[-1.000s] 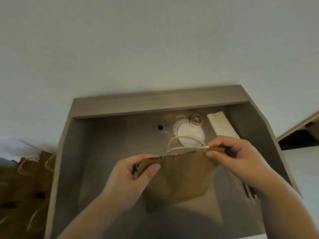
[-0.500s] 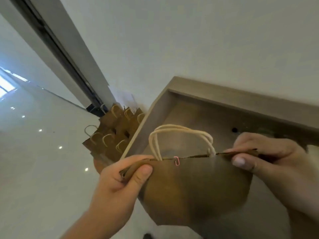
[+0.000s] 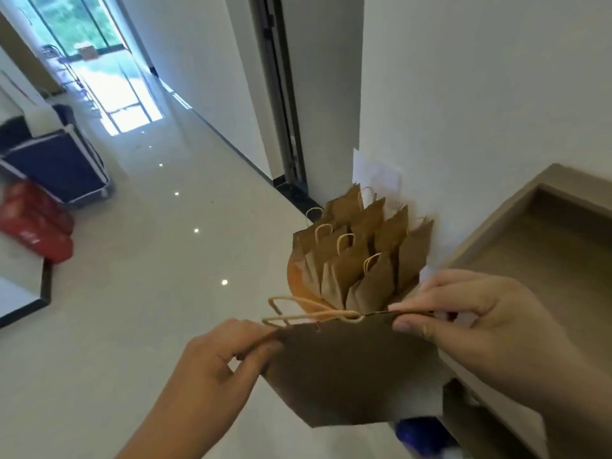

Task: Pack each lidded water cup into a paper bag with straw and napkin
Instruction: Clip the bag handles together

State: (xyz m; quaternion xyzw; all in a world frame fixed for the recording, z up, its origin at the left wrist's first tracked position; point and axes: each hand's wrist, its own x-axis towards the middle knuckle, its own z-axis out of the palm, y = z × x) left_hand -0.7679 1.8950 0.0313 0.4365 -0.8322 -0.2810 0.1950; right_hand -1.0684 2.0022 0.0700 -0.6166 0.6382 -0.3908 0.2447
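Paper bag [image 3: 347, 369], top corners pinched by left hand [image 3: 215, 362] and right hand [image 3: 470, 319], has swung over beside the standing bags [image 3: 361, 256], likely packed and about to join them.

both hands are raised in front of the body, level with each other and apart. the left hand [image 3: 228, 356] pinches the left top corner of the paper bag [image 3: 347, 369], thumb on the near face and curled fingers behind. the right hand [image 3: 463, 319] pinches the right end of the top edge the same way. the left forearm rises from the bottom edge, the right from the lower right.
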